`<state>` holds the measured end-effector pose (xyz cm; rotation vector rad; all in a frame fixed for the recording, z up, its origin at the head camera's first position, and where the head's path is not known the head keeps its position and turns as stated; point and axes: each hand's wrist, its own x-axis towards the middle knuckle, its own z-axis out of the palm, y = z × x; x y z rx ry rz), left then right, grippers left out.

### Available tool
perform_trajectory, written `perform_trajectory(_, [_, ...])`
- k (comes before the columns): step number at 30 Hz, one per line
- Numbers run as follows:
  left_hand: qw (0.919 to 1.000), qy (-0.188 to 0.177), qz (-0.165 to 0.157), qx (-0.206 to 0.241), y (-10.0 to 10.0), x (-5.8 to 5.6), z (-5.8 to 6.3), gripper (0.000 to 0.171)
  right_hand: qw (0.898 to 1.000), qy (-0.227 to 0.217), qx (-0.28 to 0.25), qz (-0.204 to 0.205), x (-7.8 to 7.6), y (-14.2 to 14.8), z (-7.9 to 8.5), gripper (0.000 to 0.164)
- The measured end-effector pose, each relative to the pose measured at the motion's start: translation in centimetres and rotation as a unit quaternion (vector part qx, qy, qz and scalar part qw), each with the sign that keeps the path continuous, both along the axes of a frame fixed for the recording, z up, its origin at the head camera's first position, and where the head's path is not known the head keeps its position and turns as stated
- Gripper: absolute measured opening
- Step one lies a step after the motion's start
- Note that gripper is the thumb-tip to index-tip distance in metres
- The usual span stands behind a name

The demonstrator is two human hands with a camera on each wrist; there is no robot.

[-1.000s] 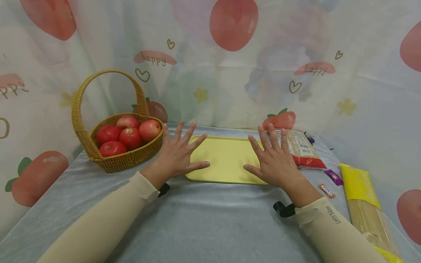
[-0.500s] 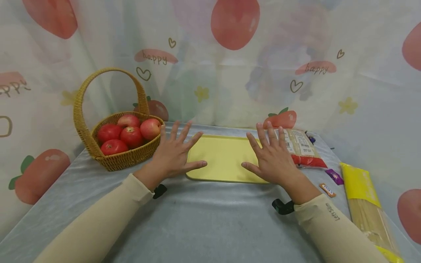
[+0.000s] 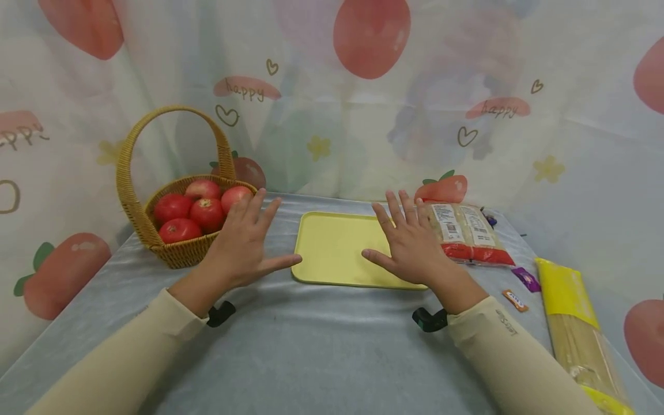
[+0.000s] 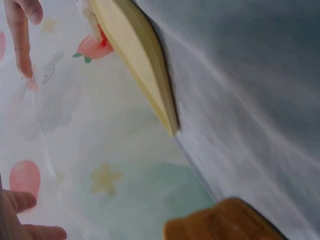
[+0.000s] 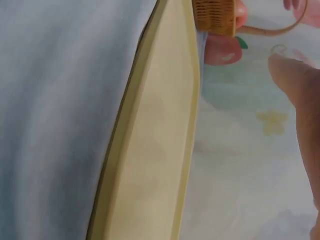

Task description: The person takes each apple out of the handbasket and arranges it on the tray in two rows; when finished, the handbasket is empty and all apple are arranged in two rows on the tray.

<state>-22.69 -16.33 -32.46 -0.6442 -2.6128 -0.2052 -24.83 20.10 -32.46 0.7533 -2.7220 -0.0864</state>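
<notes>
Fingers (image 3: pixel 267 214) splay on left hand (image 3: pixel 238 249) and right hand (image 3: pixel 415 249); only the head view shows noodle packet (image 3: pixel 582 334).

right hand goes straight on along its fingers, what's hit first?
Probably the printed backdrop: the right hand seems raised, so it should pass over the yellow tray, though depth is unclear.

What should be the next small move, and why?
Perhaps the left hand should ease toward the red fruit in the basket: it holds nothing, and in the head view it overlaps the basket's right side, while the right hand is farther away.
</notes>
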Motion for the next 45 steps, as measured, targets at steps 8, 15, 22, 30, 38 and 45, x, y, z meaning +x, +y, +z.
perform_trajectory(8, [0.9981, 0.018, 0.037, 0.046, -3.5, 1.2, -0.4, 0.113, 0.993, -0.068, -0.083, 0.048, -0.4, -2.6, 0.3, 0.100])
perform_trajectory(15, [0.9928, -0.034, 0.103, 0.051, -5.0, 2.0, -1.1, 0.114, 0.980, -0.120, -0.140, 0.077, -1.8, -4.8, 0.7, 0.096])
perform_trajectory(22, [0.9889, -0.047, 0.133, 0.046, -6.0, 2.0, -1.7, 0.103, 0.954, -0.195, -0.211, 0.091, -3.1, -6.4, 1.0, 0.096])
perform_trajectory(30, [0.9855, -0.075, 0.145, 0.045, -7.7, 1.9, -2.0, 0.063, 0.936, -0.236, -0.244, 0.098, -4.2, -9.2, 0.1, 0.097])
perform_trajectory(38, [0.9877, -0.027, 0.140, 0.065, -9.2, 1.9, -2.8, 0.029, 0.927, -0.256, -0.250, 0.114, -4.9, -11.7, 0.0, 0.097])
perform_trajectory(45, [0.9876, -0.038, 0.144, 0.050, -9.1, 1.5, -2.6, 0.021, 0.924, -0.273, -0.246, 0.109, -5.7, -12.9, 0.2, 0.096])
